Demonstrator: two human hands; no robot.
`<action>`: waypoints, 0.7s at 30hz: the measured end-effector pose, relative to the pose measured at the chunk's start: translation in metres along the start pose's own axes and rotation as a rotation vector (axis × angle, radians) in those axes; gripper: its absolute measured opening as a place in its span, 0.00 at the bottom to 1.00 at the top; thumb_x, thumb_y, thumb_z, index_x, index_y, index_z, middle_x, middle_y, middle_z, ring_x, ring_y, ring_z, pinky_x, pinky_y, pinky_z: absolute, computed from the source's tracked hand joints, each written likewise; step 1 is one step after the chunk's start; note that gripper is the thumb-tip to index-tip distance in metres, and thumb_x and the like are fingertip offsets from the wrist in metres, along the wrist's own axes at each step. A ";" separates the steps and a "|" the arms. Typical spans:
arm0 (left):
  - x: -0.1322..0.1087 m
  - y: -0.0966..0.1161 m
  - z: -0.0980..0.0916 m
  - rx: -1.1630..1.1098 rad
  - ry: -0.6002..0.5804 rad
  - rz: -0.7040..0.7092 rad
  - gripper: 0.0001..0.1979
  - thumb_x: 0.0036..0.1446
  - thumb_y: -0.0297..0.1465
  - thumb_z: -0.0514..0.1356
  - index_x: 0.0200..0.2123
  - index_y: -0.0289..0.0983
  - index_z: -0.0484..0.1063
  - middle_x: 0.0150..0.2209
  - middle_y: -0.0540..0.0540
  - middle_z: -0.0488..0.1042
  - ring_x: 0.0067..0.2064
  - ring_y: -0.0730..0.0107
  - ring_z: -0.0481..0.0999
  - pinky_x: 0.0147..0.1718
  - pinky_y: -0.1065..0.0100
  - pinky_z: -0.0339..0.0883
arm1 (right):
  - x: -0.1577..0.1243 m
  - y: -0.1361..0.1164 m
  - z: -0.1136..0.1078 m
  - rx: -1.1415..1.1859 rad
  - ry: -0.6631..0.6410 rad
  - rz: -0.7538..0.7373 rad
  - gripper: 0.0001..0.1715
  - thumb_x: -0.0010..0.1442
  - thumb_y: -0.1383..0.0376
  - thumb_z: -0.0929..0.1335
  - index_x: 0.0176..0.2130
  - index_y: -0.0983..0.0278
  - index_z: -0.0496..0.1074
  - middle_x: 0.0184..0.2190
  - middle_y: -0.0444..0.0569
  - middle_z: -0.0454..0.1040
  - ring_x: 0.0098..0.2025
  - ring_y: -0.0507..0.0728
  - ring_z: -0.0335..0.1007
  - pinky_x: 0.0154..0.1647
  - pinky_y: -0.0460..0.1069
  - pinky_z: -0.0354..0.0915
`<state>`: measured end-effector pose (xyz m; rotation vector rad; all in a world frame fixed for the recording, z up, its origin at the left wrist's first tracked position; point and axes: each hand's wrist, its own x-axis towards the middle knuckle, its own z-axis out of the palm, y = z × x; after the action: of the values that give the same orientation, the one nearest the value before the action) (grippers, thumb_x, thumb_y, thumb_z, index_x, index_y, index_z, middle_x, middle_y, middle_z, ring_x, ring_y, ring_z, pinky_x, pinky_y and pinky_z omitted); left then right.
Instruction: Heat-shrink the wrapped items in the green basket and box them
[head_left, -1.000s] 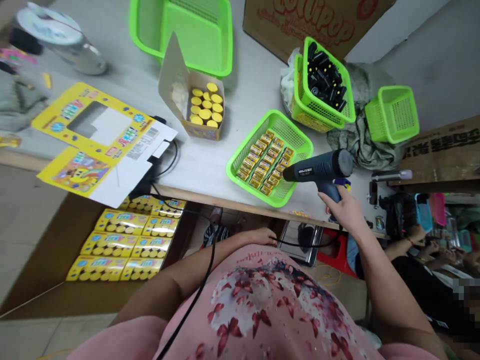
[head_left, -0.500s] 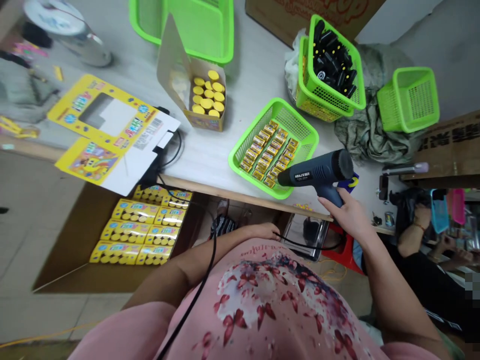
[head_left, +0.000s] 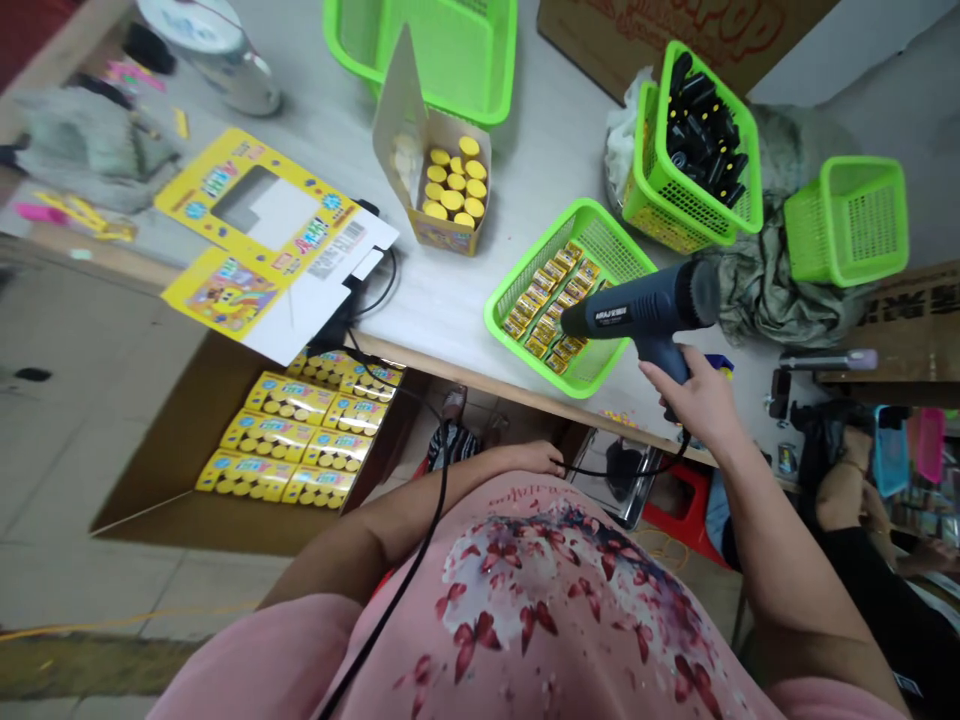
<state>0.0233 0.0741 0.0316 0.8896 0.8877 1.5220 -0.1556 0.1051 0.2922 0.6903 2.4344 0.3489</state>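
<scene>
My right hand (head_left: 703, 398) is wrapped round the handle of a dark blue heat gun (head_left: 637, 303). Its nozzle points left over a green basket (head_left: 611, 235) holding rows of small gold-and-yellow printed packs (head_left: 534, 300). Down at my waist, my left hand (head_left: 538, 458) is closed by the pink shirt, on the black cord (head_left: 615, 471) that runs to the gun's handle; its fingers are partly hidden. Left of the basket stands an opened carton (head_left: 450, 236) of yellow-capped tubs (head_left: 454, 190).
A flattened yellow printed box (head_left: 262, 235) overhangs the table edge above a large carton (head_left: 161, 450) of yellow packs. Stacked green baskets (head_left: 679, 215) hold black bottles (head_left: 701, 130). Another green basket (head_left: 847, 225) stands right. A co-worker's arm (head_left: 847, 480) shows at far right.
The view has shifted, so the table things sit further right. The heat gun has moved a little away from me over the basket, its nozzle now further above the packs. Both hands keep their hold.
</scene>
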 end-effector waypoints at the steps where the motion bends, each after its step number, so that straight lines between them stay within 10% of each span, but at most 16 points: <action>1: -0.001 0.001 -0.001 0.004 -0.005 -0.005 0.11 0.64 0.26 0.59 0.45 0.25 0.78 0.40 0.43 0.77 0.38 0.71 0.69 0.36 0.74 0.57 | -0.002 -0.004 0.003 -0.015 -0.022 -0.015 0.47 0.52 0.33 0.65 0.55 0.63 0.67 0.25 0.46 0.70 0.25 0.47 0.66 0.31 0.40 0.57; 8: -0.005 0.003 -0.002 0.007 -0.038 -0.019 0.11 0.66 0.28 0.58 0.40 0.25 0.77 0.36 0.46 0.74 0.37 0.73 0.67 0.34 0.74 0.56 | 0.004 -0.044 0.017 -0.074 0.018 -0.163 0.42 0.58 0.39 0.64 0.60 0.63 0.65 0.26 0.46 0.70 0.28 0.47 0.64 0.35 0.40 0.53; 16: -0.002 0.009 -0.008 -0.011 -0.034 -0.016 0.09 0.64 0.28 0.59 0.40 0.27 0.77 0.36 0.46 0.75 0.36 0.73 0.68 0.33 0.74 0.56 | -0.022 -0.024 -0.007 -0.386 0.069 -0.020 0.38 0.58 0.41 0.66 0.56 0.62 0.69 0.26 0.48 0.68 0.25 0.44 0.47 0.32 0.39 0.39; 21: -0.007 0.011 -0.007 -0.001 -0.045 -0.027 0.10 0.65 0.26 0.58 0.43 0.24 0.78 0.37 0.45 0.75 0.37 0.73 0.67 0.33 0.74 0.55 | -0.018 -0.036 -0.002 -0.275 0.100 -0.054 0.39 0.58 0.41 0.66 0.58 0.62 0.67 0.26 0.49 0.68 0.27 0.45 0.54 0.34 0.39 0.42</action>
<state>0.0126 0.0654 0.0378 0.9042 0.8633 1.4738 -0.1586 0.0646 0.2883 0.4960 2.4288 0.6951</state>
